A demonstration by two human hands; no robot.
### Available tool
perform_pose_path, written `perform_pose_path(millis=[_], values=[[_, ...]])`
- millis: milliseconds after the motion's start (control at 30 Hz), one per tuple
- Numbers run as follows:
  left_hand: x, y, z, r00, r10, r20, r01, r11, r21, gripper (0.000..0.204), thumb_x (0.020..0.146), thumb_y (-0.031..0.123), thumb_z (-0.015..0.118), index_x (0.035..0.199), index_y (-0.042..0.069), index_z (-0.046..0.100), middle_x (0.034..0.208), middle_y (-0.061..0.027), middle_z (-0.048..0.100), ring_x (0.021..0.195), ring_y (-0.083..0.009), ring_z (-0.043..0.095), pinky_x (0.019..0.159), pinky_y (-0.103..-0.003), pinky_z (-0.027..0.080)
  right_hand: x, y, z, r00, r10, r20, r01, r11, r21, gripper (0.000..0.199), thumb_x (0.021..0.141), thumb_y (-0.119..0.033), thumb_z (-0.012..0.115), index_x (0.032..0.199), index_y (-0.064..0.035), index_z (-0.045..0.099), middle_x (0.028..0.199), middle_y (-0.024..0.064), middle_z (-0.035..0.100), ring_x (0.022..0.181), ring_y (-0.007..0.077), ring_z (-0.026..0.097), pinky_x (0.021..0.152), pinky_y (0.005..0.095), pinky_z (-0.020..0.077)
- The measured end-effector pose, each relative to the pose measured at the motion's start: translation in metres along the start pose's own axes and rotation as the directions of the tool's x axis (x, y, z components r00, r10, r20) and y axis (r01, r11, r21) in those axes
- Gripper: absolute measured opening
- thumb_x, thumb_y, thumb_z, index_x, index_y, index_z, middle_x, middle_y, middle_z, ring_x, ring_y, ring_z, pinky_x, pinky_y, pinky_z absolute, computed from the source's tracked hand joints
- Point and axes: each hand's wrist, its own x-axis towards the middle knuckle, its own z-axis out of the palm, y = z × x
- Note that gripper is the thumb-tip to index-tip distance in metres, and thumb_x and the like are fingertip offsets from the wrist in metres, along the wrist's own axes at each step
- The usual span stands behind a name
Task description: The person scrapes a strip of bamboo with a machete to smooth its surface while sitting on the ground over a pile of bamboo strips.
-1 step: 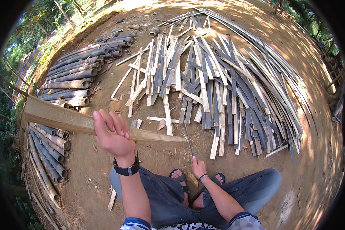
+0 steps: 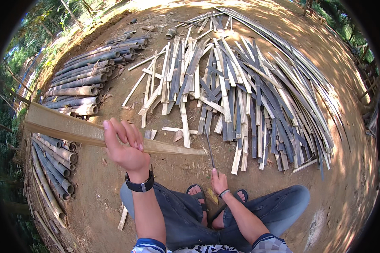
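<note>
My left hand [image 2: 124, 147], with a black watch on the wrist, grips a long pale split bamboo slat [image 2: 63, 126]. The slat lies roughly level and runs from the far left to the middle of the view. My right hand [image 2: 218, 180] is closed on the handle of a narrow knife [image 2: 209, 149], blade pointing away from me. The blade meets the right end of the slat. Both hands are above my knees, and my sandalled feet [image 2: 197, 195] rest on the dirt below.
A wide fan of split bamboo slats [image 2: 240, 84] covers the ground ahead and to the right. Whole bamboo poles are stacked at the upper left [image 2: 84, 80] and the lower left [image 2: 55, 168]. Short offcuts [image 2: 123, 217] lie on the bare dirt near my legs.
</note>
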Motion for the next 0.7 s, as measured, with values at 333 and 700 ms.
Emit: perform_pose_path(millis=[333,700], values=[[0.001,0.003,0.012,1.0,-0.013,0.007,0.013,1.0,-0.008,0.046,0.104,0.037,0.033,0.063,0.015,0.029,0.048,0.0026,0.024,0.038,-0.007,0.019,0.037,-0.023,0.019,-0.015,0.051,0.008,0.984,-0.156,-0.09,0.132,0.964,-0.232,0.055,0.099,-0.049,0.044,0.068,-0.0036,0.053,0.052,0.0034,0.05,0.04,0.0138,0.048,0.039,0.0318,0.0375],[0.001,0.002,0.002,1.0,-0.017,-0.018,0.017,1.0,0.003,0.046,0.103,0.035,0.034,0.063,0.014,0.029,0.047,0.0013,0.026,0.038,-0.008,0.021,0.037,-0.023,0.021,-0.016,-0.07,-0.016,0.98,-0.196,-0.036,0.195,0.906,0.375,0.057,0.102,-0.045,0.038,0.066,-0.003,0.052,0.052,0.0026,0.05,0.041,0.0132,0.046,0.039,0.0315,0.0348]])
